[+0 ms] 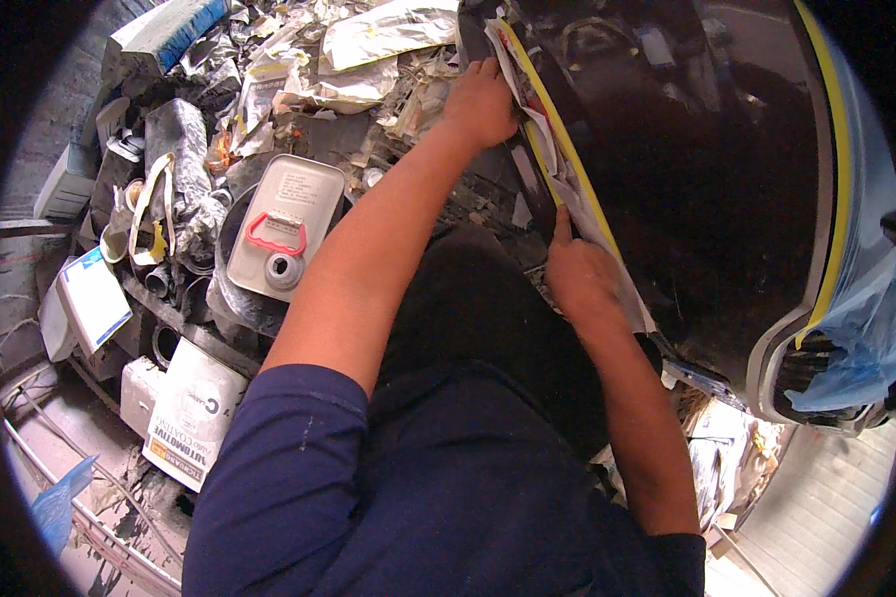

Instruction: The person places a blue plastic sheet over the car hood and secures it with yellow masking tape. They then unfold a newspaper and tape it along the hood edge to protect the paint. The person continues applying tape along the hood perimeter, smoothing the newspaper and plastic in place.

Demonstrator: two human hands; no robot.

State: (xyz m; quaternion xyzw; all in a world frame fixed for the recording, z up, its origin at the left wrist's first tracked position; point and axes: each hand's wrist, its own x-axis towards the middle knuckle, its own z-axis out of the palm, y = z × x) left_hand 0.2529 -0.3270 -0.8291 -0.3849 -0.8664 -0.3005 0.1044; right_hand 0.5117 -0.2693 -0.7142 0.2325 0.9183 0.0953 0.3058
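A strip of yellow masking tape (574, 162) runs along the edge of a dark, glossy vehicle panel (712, 169), with crumpled masking paper (560, 171) beside it. Near the strip's far end, my left hand (481, 107) is closed at the paper's edge, its thumb hidden. Lower down, my right hand (585, 277) lays its outstretched index finger against the tape and paper. The other fingers of that hand are bent and partly out of sight.
To my left stands a metal can (304, 189) with a red handle and open spout. Torn paper (388, 35), cartons and a white box (95, 298) are piled around it. Light blue plastic film (861, 338) hangs at the far right, beside more yellow tape.
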